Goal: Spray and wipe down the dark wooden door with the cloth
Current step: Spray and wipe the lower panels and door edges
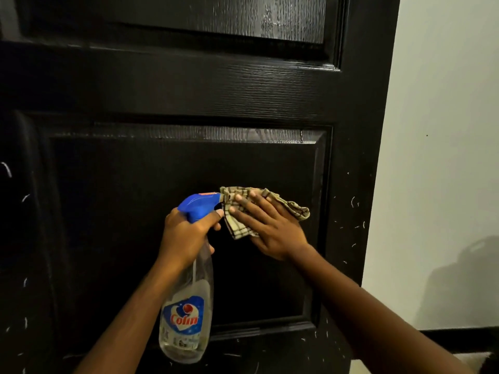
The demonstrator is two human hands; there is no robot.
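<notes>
**STATUS: LOWER PANEL WIPE IN PROGRESS**

**Position of items.** The dark wooden door (243,90) fills most of the head view, with a pale wall (445,130) to its right. The checked cloth (295,209) lies flat against the lower recessed panel (121,225), in its right half and above mid-height.

**Right hand.** The right hand (270,228) presses the cloth against the panel. Its fingers (244,197) are straight and spread across the fabric. They do not curl round it.

**Left hand.** The left hand (186,233) grips the neck of the spray bottle (186,314). The index finger lies across the front of the blue trigger head (199,205). The nozzle points toward the cloth and sits just beside it. The bottle hangs roughly upright, with a low level of liquid visible in it.

**Progress assessment.**
- The upper panel (270,20) shows pale vertical streaking. This is probably a wet film of spray or a glare reflection, and the view does not settle which.
- The lower panel appears uniformly dark around the cloth, which suggests wiping is under way here.
- White flecks (353,203) mark the right stile. Similar flecks appear on the left stile and the bottom rail.

**Remaining work, as judged.** The stiles, the bottom rail and the rest of the lower panel need spray and wipe passes. The task appears roughly midway.
</notes>
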